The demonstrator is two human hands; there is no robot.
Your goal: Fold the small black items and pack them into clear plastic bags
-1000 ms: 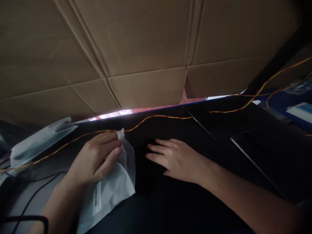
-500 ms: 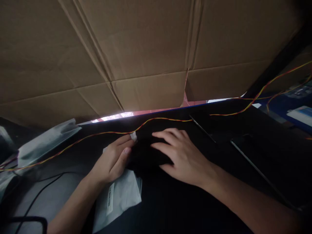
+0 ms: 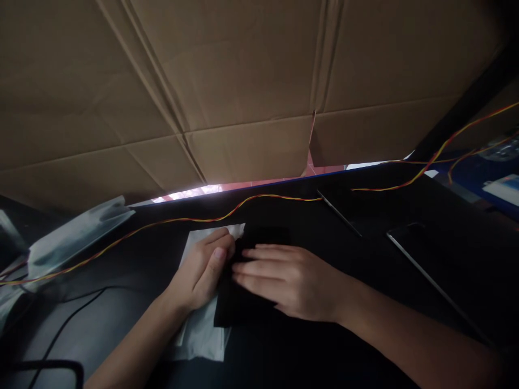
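A whitish translucent plastic bag (image 3: 205, 343) lies on the dark table, partly under my left hand (image 3: 206, 265). That hand is closed at the bag's upper part, thumb pressed against curled fingers, and a bit of the bag pokes out beyond them. A flat black piece (image 3: 227, 313) lies partly over the bag, beside the left hand. On this black piece rests my right hand (image 3: 284, 278), its fingers stretched out and lying flat, fingertips near the left hand. The black piece's far outline merges with the dark tabletop, so its kind cannot be made out.
A twisted red and yellow wire (image 3: 259, 196) crosses the table behind the hands. Another plastic bag (image 3: 77, 237) lies at left, near a thin black cable (image 3: 67, 319). Flat dark slabs with shiny edges (image 3: 425, 281) lie at right. Cardboard (image 3: 243, 81) stands along the back.
My right hand has moved down flat onto the black piece, its fingers closer together. The left hand has shifted slightly right, and the bag has moved with more of its upper part showing.
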